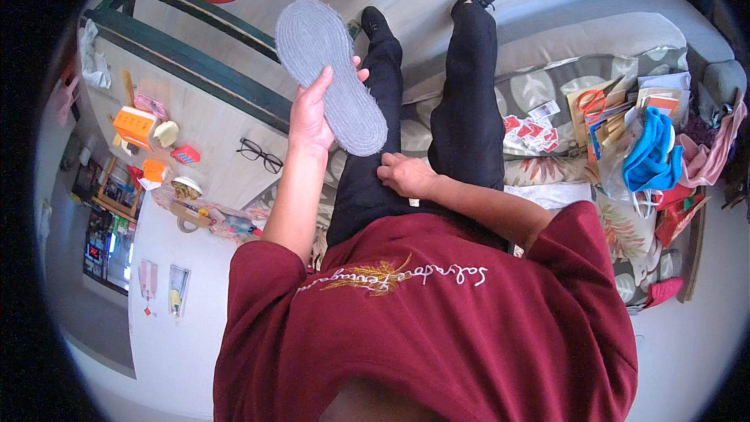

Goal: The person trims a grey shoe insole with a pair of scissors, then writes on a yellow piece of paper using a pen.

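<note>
Left hand: left hand point(311, 113) raised over the left thigh, fingers closed on the near left edge of the grey insole point(332, 74), thumb across its face
Insole: grey, foot-shaped, frayed rim; flat face toward the camera, toe end far left, heel end near right, above the left knee
Right hand: right hand point(406, 174) lies palm down on the lap, fingers loosely curled, holding nothing that shows; just near-right of the insole's heel, apart from it
Small red packets: cluster of red and white packets point(531, 131) on the patterned sofa point(547, 86), right of the right leg
Scissors: orange-handled scissors point(594, 99) on brown paper, far right
Blue cloth: bunched blue cloth point(647, 158), right of the packets
Desk: pale desk point(211, 121) at left carrying black glasses point(260, 155) and an orange box point(133, 125)
</note>
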Demonstrator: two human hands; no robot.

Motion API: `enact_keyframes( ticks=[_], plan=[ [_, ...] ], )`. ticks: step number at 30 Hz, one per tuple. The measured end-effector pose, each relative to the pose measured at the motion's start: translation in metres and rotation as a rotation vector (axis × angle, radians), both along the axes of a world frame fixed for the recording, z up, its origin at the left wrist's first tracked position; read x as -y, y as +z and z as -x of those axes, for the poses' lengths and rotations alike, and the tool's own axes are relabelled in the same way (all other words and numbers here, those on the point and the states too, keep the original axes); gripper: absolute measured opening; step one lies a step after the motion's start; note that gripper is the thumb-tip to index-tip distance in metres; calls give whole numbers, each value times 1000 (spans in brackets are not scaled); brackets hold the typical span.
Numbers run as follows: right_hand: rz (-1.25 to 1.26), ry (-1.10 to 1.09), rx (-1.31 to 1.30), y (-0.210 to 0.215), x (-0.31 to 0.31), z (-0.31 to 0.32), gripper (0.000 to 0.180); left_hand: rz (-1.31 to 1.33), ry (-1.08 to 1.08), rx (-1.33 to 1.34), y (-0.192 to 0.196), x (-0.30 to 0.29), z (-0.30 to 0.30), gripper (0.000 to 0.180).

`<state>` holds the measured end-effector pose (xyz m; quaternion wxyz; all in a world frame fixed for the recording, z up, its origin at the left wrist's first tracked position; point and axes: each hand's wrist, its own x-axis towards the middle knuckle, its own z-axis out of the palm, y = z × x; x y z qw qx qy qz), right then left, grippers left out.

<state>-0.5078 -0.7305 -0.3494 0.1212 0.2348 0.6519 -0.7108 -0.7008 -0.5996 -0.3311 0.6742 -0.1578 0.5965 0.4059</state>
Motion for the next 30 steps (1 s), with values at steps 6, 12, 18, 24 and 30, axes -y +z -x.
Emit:
enact_keyframes(
  ticks=[6, 12, 18, 24, 30],
  plan=[
    [39, -196, -52, 7, -15, 0, 30, -16, -1, 27, -8, -12, -16, 42],
    [-79, -50, -64, 5, -4, 10, 19, 34, -22, -20, -20, -11, -19, 41],
    [-89, -309, -56, 10, -8, -3, 17, 62, -6, -24, -25, -11, -28, 41],
    [648, -125, 64, 16, -12, -11, 15, 61, -43, -43, -21, -19, -40, 42],
    [1187, 163, -168, 21, -18, -21, 18, 49, -19, 7, -26, -20, -43, 43]
  ],
)
